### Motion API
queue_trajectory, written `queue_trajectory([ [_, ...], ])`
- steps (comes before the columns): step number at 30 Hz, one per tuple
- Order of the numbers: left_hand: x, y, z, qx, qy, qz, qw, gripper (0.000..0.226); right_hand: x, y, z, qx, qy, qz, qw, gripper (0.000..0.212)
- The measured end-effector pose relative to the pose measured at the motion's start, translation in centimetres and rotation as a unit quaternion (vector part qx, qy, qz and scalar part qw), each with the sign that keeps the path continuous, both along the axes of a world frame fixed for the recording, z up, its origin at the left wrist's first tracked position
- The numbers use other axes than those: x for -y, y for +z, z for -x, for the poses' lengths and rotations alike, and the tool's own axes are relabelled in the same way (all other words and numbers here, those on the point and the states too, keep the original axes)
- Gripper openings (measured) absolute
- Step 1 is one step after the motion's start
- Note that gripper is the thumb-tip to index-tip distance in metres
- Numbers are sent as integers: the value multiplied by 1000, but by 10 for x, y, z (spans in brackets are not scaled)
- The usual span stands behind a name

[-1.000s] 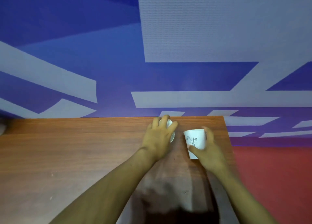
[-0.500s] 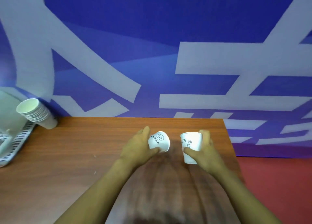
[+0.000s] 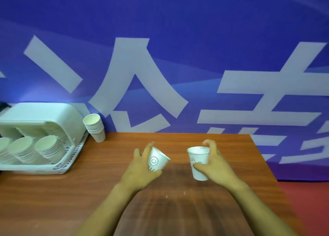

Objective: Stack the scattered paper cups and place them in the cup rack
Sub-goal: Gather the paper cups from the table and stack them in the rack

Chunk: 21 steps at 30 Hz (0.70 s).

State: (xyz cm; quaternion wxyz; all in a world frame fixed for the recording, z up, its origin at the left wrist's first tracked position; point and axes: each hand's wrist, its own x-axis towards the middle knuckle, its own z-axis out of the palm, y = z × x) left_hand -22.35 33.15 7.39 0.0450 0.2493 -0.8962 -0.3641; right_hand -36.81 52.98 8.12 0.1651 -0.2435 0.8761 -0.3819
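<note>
My left hand [image 3: 140,168] grips a white paper cup with a smiley face [image 3: 157,160], tilted with its mouth toward the upper right, above the wooden table [image 3: 53,191]. My right hand [image 3: 216,166] holds a second white printed cup [image 3: 198,162] upright, thumb across its front. The two cups are apart, side by side. At the far left sits the white cup rack [image 3: 39,121] with several stacks of cups lying in it. A stack of nested cups [image 3: 95,128] stands on the table just right of the rack.
A blue wall banner with large white characters [image 3: 142,75] runs along the table's far edge. The table's right edge [image 3: 267,164] drops to a red floor [image 3: 311,209].
My left hand has lifted its cup off the table and turned it so the smiley shows. The view has swung left, bringing the rack and the standing stack into sight.
</note>
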Motion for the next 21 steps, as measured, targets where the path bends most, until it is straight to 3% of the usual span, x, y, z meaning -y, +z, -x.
queue_trajectory([
  [2, 27, 4, -30, -2, -3, 19, 1000, 84, 26, 8, -33, -17, 5, -4, 1000, 89],
  [5, 69, 7, -82, -15, 8, 27, 1000, 80, 72, 11, -80, -19, 24, -11, 999, 99],
  [8, 113, 3, -134, -31, 54, -6, 998, 75, 121, 7, -123, -13, 40, -30, 999, 98],
  [13, 159, -9, -195, -34, 67, -14, 997, 102, 176, -6, -177, 7, 73, -50, 996, 89],
  [21, 209, -7, -204, -61, 157, 16, 986, 71, 216, -6, -180, -8, 103, -53, 993, 87],
])
